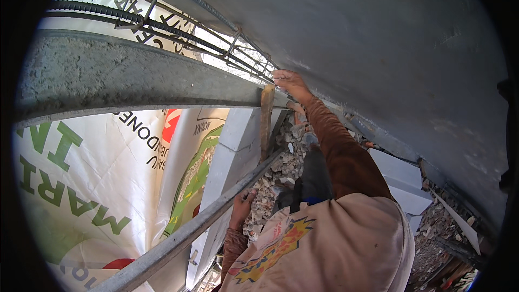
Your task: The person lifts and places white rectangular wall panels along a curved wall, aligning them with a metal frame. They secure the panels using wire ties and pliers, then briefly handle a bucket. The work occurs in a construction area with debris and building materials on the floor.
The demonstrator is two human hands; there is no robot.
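My right arm stretches up to the bundle of ribbed rebar (178, 33) tied with stirrups, where it meets the grey wall. The fingers of my right hand (292, 84) are drawn together against the far end of the bars. Whatever is between them is hidden. Just below that hand, a wooden strip (266, 121) stands upright against the concrete beam (135, 78). Lower down, my left hand (242, 208) is curled beside a long grey metal bar (200, 219). Its fingers are bent, and I cannot see clearly what they hold.
Rubble (286, 170) lies below my right arm. A large printed banner sheet (124, 167) hangs at the left. A smooth grey wall (400, 48) slants along the right. White blocks (397, 176) and a thin board (457, 221) lie by its foot.
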